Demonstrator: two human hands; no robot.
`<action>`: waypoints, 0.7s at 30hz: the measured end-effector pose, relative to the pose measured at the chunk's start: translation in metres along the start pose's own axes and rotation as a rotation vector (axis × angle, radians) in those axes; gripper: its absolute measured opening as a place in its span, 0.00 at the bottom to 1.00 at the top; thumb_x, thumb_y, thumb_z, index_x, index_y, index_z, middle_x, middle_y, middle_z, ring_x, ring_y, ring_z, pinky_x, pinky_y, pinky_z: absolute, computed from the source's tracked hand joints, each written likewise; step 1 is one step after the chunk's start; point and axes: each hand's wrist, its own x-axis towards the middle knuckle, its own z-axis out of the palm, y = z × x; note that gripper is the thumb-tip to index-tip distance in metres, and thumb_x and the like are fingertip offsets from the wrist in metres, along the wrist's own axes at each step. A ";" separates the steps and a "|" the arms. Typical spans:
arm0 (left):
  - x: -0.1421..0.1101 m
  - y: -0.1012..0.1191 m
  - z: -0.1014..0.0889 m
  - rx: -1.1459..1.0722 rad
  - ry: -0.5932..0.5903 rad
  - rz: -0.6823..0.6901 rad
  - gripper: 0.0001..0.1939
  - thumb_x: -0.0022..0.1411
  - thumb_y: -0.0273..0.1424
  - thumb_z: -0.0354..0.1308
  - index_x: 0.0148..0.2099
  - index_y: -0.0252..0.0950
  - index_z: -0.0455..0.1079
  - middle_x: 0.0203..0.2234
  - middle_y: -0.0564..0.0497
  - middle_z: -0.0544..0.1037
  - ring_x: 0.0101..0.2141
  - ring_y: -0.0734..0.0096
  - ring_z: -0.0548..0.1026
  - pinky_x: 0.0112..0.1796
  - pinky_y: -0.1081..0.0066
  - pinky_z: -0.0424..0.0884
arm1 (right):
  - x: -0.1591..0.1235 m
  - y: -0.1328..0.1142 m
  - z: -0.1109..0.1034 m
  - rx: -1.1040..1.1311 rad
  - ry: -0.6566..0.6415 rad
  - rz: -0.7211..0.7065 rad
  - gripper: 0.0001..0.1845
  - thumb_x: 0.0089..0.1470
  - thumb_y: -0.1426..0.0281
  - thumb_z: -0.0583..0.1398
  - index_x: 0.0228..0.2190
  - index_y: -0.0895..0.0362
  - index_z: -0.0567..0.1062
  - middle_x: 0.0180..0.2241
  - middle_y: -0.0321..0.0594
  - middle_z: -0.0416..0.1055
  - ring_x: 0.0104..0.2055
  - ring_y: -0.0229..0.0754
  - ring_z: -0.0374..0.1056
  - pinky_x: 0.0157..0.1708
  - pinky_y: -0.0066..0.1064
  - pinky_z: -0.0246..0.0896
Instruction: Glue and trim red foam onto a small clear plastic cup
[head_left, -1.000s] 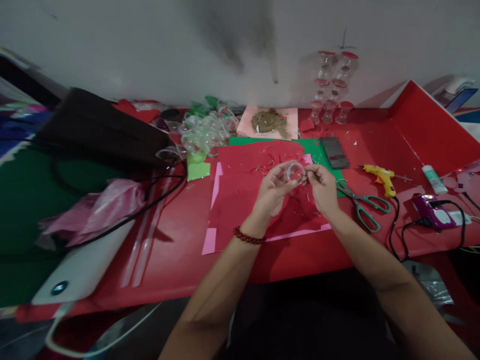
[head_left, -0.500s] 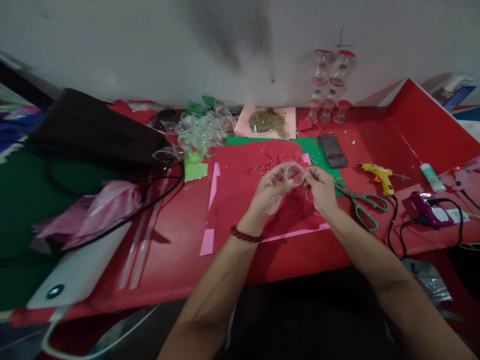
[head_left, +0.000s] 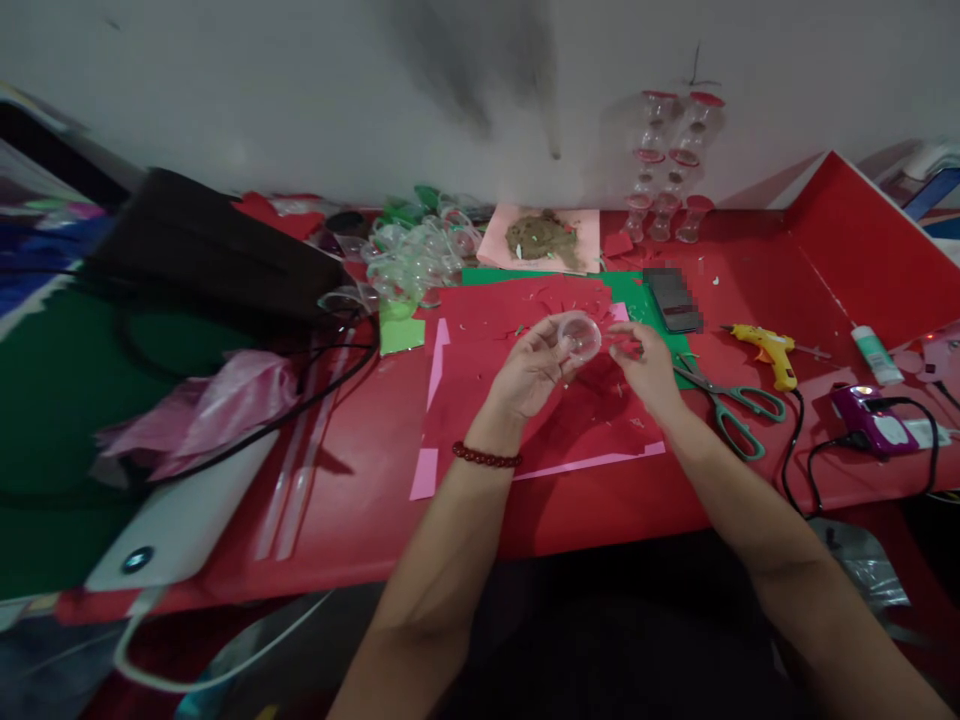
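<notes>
My left hand [head_left: 529,378] grips a small clear plastic cup [head_left: 583,338], with its round rim tilted up towards me. Just right of the rim is my right hand [head_left: 649,372], its thumb and fingers apart, with nothing visible in them. Both hands are above red paper sheets [head_left: 472,385] strewn with small scraps. Grey-green scissors [head_left: 724,395] lie with their blades half spread to the right of my right hand.
A yellow glue gun [head_left: 769,348], a glue bottle [head_left: 876,355] and a purple power adapter [head_left: 874,420] are at right. Clear cups [head_left: 416,260] are heaped at back left, near brown material [head_left: 540,237] on pink paper. Joined cups [head_left: 667,180] stand against the wall.
My right fingers have come off the cup's rim and spread. My left hand has shifted slightly left with the cup, whose mouth now shows more openly.
</notes>
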 end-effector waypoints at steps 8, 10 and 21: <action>-0.001 -0.003 0.005 0.082 -0.011 -0.013 0.18 0.51 0.28 0.77 0.46 0.38 0.82 0.46 0.46 0.84 0.48 0.63 0.81 0.46 0.69 0.79 | -0.011 -0.008 0.005 -0.100 -0.149 -0.115 0.16 0.64 0.56 0.56 0.28 0.52 0.69 0.25 0.36 0.71 0.28 0.42 0.65 0.32 0.32 0.58; -0.001 -0.003 0.006 0.078 -0.017 -0.037 0.18 0.51 0.29 0.77 0.46 0.37 0.82 0.45 0.45 0.85 0.46 0.63 0.82 0.45 0.69 0.79 | -0.014 -0.008 0.005 -0.210 -0.137 -0.161 0.15 0.65 0.60 0.53 0.28 0.51 0.67 0.25 0.36 0.71 0.28 0.42 0.65 0.32 0.32 0.56; 0.002 0.004 -0.001 -0.009 0.059 -0.093 0.11 0.61 0.31 0.68 0.44 0.31 0.82 0.37 0.44 0.85 0.36 0.68 0.82 0.40 0.73 0.79 | -0.006 -0.001 -0.002 -0.285 0.007 -0.177 0.06 0.61 0.67 0.56 0.32 0.52 0.72 0.33 0.41 0.78 0.36 0.47 0.72 0.40 0.36 0.64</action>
